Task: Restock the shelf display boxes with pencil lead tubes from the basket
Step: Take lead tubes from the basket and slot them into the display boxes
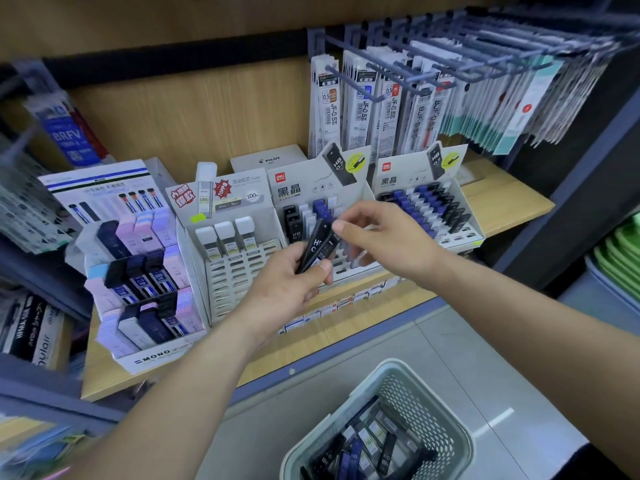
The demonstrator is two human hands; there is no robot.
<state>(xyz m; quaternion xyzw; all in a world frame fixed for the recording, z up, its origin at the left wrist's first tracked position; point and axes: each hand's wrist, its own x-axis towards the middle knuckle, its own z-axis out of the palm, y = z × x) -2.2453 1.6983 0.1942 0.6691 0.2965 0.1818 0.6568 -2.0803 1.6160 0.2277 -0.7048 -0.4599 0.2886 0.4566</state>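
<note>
My one head camera looks forward and down, close on the shelf (502, 202) at twelve o'clock, the basket (426, 410) near at five o'clock.

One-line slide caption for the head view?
Left hand grips black lead tubes, right hand pinches one's top end, in front of the display box; basket below.

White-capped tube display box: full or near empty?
Near empty: the box holds three tubes in its back row; everything in front is bare.

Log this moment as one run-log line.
stage: restocking | left hand: grips black lead tubes | right hand: at tubes' top, grip unclear | basket: holds more tubes
</note>
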